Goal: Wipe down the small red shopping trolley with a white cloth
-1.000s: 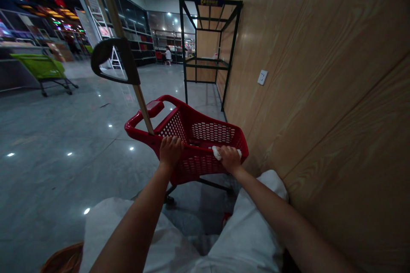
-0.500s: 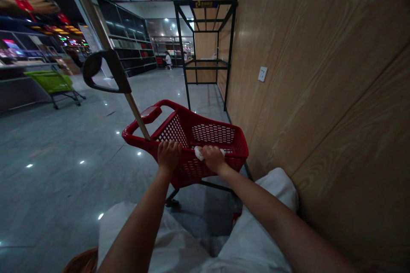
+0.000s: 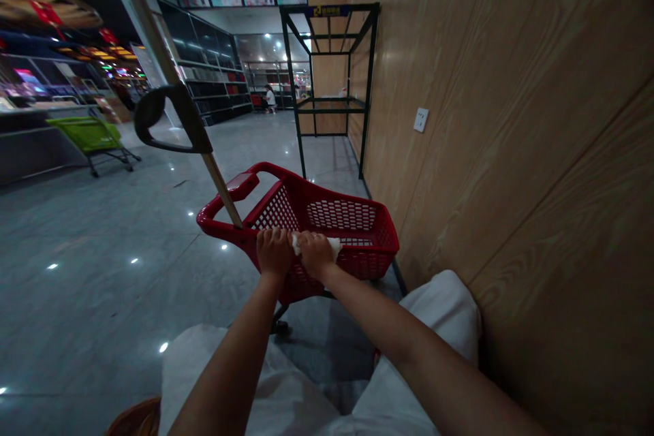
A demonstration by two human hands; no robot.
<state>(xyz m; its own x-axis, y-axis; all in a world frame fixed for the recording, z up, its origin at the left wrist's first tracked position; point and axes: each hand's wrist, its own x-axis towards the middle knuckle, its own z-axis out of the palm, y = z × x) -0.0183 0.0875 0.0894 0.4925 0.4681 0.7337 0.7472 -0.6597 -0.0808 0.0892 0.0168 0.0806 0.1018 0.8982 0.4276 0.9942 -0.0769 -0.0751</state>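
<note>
A small red plastic shopping cart (image 3: 352,218) stands in front of me beside a wooden wall. My left hand (image 3: 273,252) is closed over the near rim of its basket. My right hand (image 3: 314,253) sits right next to it on the same rim, closed on a white cloth (image 3: 333,244) pressed against the plastic. A long tan pole with a black loop handle (image 3: 171,119) rises from the cart's left side. My knees in white trousers show below.
The wood-panel wall (image 3: 511,150) runs along the right with a white socket (image 3: 420,120). A black metal shelf frame (image 3: 332,82) stands ahead. A green cart (image 3: 92,136) sits far left on the glossy grey floor. A person is far off by distant shelves.
My right hand slid the white cloth leftward along the basket's near rim, from the right end until it meets my left hand. My left hand stayed on the rim.
</note>
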